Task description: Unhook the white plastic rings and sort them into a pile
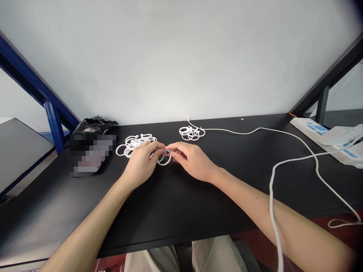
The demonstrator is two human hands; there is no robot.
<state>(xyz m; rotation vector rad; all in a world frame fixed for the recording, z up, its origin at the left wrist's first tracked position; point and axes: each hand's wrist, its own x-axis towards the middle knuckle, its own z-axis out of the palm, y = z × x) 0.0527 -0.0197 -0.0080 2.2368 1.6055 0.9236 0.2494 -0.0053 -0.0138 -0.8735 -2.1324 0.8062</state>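
Observation:
Between my hands, over the middle of the black table, is a white ring (164, 163) that looks like a plastic shower curtain ring. My left hand (144, 158) pinches its upper left part between thumb and fingers. On the other side, my right hand (193, 158) has its thumb and fingertips closed at the ring's upper right. The fingertips hide the top of the ring. Just behind my left hand lies a loose pile of similar white rings (130, 142), some with small ball ends. A smaller heap of white rings (192, 133) rests farther back, right of centre.
A black plastic bag (92, 126) with a blurred-out area stands at the left. A white cable (297, 138) runs across the right side, passing in front of my right forearm. White-and-blue packages (317, 130) lie at the far right. The table's front edge (159, 243) is above my knees.

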